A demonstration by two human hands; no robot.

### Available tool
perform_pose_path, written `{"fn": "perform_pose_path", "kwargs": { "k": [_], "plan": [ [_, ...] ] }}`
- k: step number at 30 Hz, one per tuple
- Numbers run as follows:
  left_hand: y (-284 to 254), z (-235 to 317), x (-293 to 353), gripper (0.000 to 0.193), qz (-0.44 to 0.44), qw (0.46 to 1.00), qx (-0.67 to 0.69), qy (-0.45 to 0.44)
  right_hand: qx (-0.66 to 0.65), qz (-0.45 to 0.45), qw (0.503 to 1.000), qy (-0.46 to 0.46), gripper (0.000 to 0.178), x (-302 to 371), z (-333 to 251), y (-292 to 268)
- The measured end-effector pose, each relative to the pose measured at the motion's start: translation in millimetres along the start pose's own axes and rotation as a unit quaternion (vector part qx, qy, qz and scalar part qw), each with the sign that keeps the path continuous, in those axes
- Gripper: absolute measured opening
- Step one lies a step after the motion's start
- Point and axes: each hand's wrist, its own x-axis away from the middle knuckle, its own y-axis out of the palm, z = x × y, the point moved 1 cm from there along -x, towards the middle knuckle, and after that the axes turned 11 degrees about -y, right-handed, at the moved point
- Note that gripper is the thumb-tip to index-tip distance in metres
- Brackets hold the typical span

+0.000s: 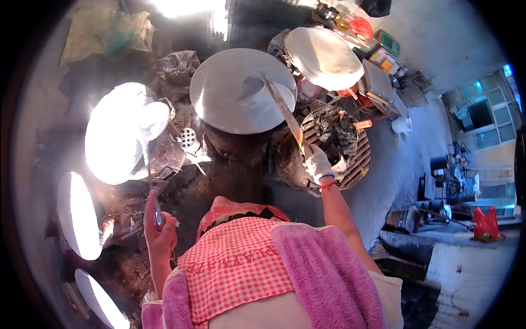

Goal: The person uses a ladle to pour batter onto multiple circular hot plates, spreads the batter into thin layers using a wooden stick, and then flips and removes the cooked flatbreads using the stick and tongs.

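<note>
My left hand [160,226] is closed around the handle of a ladle [148,159], whose bowl hangs over a large basin [107,137] of glaring white contents. In my right hand [316,163], which wears a pale glove, is a long wooden spatula [282,107]. Its blade slants up and left over a broad round griddle [219,82]. A paler patch [282,96], perhaps batter, lies on the griddle's right side beside the blade. Beyond, to the right, sits a stack of thin round flatbreads [323,55].
Right of the griddle stands a slatted round rack [359,159] holding dark charred lumps and an orange-handled tool [362,125]. A perforated cylinder [188,140], perhaps a coal briquette, is beside the basin. Two bright white discs [79,216] lean at the lower left. Farther right is a cluttered table [378,82].
</note>
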Motion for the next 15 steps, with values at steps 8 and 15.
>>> {"fn": "perform_pose_path", "kwargs": {
  "k": [8, 15],
  "plan": [
    [191.4, 76.9, 11.6, 0.054, -0.253, 0.934, -0.248, 0.054, 0.031, -0.007, 0.978, -0.207, 0.034, -54.0, 65.2, -28.5],
    [317.4, 79.2, 3.7, 0.029, -0.489, 0.834, -0.214, 0.139, -0.309, -0.176, 0.935, -0.001, 0.026, -72.6, -46.3, -40.0]
  ]
}}
